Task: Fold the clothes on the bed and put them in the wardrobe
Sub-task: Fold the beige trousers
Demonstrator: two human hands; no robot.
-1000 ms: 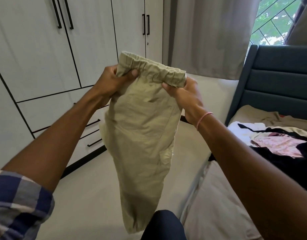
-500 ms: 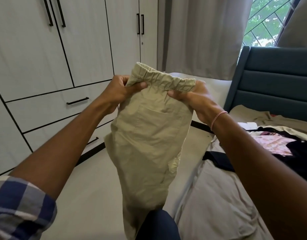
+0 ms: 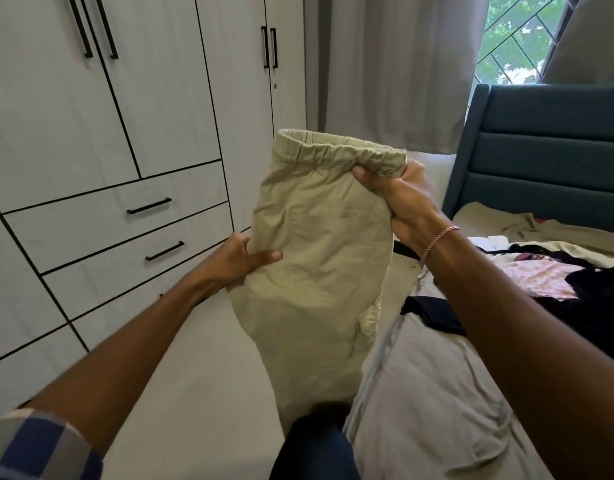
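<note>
Grip of right hand (image 3: 399, 199) suspends trousers (image 3: 316, 278) below.

Both arms out fwd, R hand (image 3: 404, 206) raised w/ thumb + fingers pinching trousers (image 3: 319, 278) at the waistband, L hand (image 3: 234, 263) lower, thumb in front, gripping their side edge.
</note>
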